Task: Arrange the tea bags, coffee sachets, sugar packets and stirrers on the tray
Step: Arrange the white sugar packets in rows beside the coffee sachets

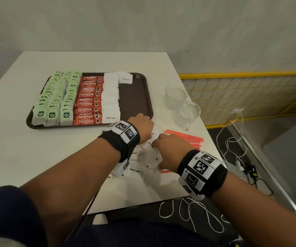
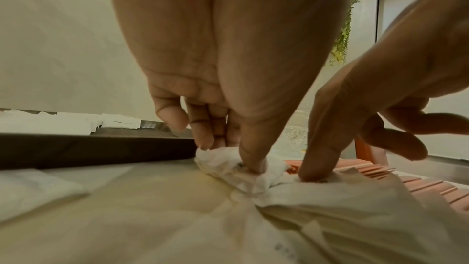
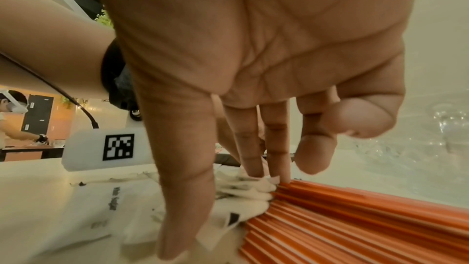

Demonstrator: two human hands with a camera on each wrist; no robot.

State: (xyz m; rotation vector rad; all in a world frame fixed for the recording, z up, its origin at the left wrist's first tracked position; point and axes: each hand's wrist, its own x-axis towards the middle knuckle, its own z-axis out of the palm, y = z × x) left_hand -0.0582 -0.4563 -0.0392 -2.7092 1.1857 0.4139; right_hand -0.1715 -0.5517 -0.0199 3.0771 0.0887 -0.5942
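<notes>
Sugar packets, loose heap near tray: left hand pinches one; right hand presses heap with straight fingers, beside stirrers.

Glass cups on white table (right of centre); cables on floor.

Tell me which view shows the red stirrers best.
The right wrist view: the stirrers fill its lower right, lying side by side against the loose sugar packets. The head view shows them small, partly hidden behind the right hand. The left wrist view catches only their ends.
</notes>
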